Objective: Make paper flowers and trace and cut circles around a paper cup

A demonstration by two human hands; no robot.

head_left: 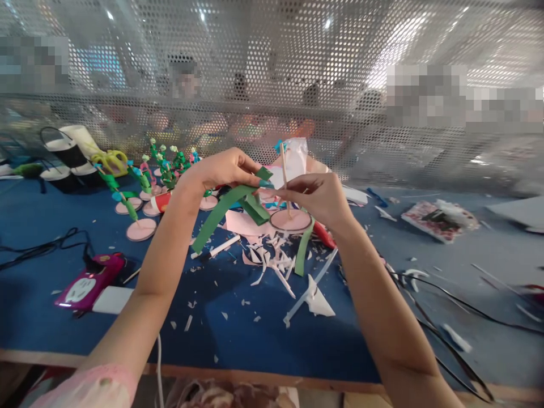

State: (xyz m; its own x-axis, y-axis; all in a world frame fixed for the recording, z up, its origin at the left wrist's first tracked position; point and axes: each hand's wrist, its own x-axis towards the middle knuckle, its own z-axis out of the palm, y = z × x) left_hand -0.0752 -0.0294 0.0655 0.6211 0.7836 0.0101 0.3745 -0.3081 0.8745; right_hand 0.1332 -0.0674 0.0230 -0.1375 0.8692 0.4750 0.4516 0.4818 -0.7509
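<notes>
My left hand (229, 170) pinches long strips of green paper (221, 215), whose ends hang down to the left. A bit of teal (266, 184) shows at its fingertips. My right hand (318, 195) has its thumb and finger closed around a thin wooden stick (284, 164). That stick rises from a round pink base (291, 220), slightly tilted. Both sets of fingertips nearly meet beside the stick. Under the base lie a pink paper piece (246, 224) and white paper scraps (276, 260). Another green strip (303, 249) hangs or lies just below my right hand.
Small green paper plants (131, 209) on pink discs stand at the left, near yellow-handled scissors (111, 162) and black-and-white cups (63, 170). A purple device (91, 283) with a cord sits front left. Black cables (425, 277) cross the right. A perforated metal screen (272, 73) closes the back.
</notes>
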